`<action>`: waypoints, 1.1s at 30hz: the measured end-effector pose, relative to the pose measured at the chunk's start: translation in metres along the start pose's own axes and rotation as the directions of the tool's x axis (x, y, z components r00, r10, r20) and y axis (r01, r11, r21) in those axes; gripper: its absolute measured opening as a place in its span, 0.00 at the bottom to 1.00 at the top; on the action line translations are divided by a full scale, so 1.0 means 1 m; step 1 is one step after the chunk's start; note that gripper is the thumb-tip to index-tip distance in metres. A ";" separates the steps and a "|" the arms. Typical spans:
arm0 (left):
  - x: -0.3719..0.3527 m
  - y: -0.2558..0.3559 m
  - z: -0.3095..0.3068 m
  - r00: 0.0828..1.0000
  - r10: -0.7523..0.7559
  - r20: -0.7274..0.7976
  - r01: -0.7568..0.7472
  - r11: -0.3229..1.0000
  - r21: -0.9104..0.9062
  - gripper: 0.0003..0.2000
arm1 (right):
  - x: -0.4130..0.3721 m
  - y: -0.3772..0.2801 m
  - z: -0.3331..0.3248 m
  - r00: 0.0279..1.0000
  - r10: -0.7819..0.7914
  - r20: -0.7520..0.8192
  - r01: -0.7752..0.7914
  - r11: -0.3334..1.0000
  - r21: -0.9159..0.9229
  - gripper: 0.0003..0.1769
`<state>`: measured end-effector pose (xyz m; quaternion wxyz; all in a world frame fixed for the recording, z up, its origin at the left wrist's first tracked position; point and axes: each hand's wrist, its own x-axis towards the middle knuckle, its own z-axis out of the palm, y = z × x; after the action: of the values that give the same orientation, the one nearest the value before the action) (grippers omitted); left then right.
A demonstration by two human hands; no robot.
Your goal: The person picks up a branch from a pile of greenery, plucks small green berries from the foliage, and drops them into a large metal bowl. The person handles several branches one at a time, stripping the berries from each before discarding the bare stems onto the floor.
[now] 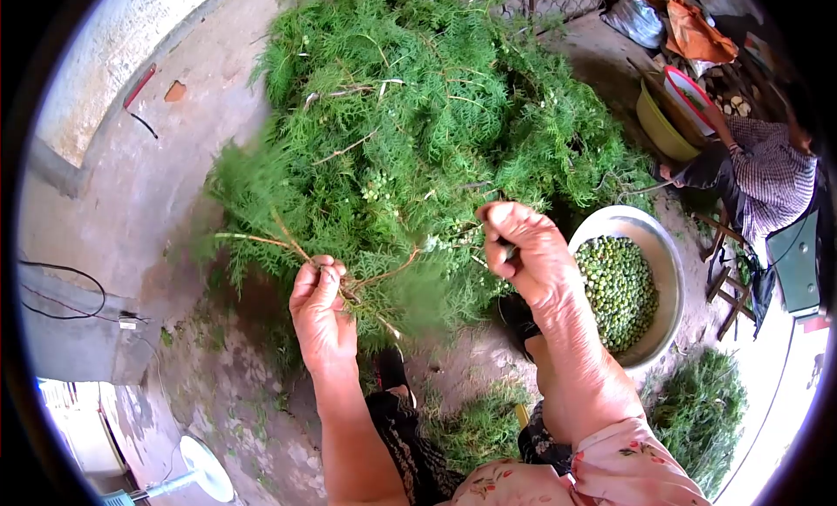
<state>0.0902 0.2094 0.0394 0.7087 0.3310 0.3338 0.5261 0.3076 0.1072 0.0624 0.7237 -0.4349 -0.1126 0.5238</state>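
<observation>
My left hand pinches the woody stem of a leafy evergreen branch whose feathery sprays are smeared by motion. My right hand is raised to the right of it, thumb and fingers curled together; whatever they hold, if anything, is hidden. Just beyond both hands rises a big heap of cut evergreen branches, with pale green seed cones among the foliage. Beside my right forearm stands a wide metal basin, partly filled with small round green cones.
Trimmed greenery lies on the floor at lower right. Another person in a checked shirt sits at right, near a yellow basin and a red-rimmed bowl. A fan and cable are at left.
</observation>
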 end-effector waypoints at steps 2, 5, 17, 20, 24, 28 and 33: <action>-0.001 0.002 0.000 1.000 -0.004 0.008 0.004 1.000 0.011 0.04 | -0.003 0.002 0.006 0.999 0.025 -0.031 -0.031 0.968 -0.249 0.13; -0.001 0.001 0.001 0.999 -0.007 0.047 0.006 1.000 0.007 0.04 | -0.003 0.007 0.012 0.999 0.045 0.003 -0.039 0.890 -0.454 0.14; -0.010 -0.001 0.015 0.992 -0.022 0.122 0.003 0.988 0.153 0.04 | -0.008 0.023 0.021 0.998 0.034 -0.059 -0.060 0.850 -0.524 0.11; -0.013 -0.011 0.018 0.989 -0.037 0.146 0.010 0.983 0.181 0.04 | -0.008 0.028 0.021 0.986 -0.101 -0.131 0.034 0.900 -0.435 0.09; -0.023 -0.015 0.033 0.971 -0.137 0.195 0.112 0.985 0.134 0.04 | -0.010 0.030 0.019 0.969 -0.129 -0.209 0.068 0.958 -0.278 0.10; -0.025 -0.025 0.035 0.949 -0.212 0.233 0.192 0.976 0.102 0.05 | -0.011 0.027 0.018 0.957 -0.094 -0.273 0.054 0.987 -0.151 0.11; -0.027 -0.025 0.039 0.914 -0.277 0.296 0.265 0.961 0.081 0.05 | -0.011 0.029 0.018 0.908 -0.351 -0.231 0.250 0.893 -0.374 0.13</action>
<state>0.1294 0.1726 0.0441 0.8109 0.3725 0.2735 0.3590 0.2728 0.1087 0.0545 0.7204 -0.6012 -0.1586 0.3073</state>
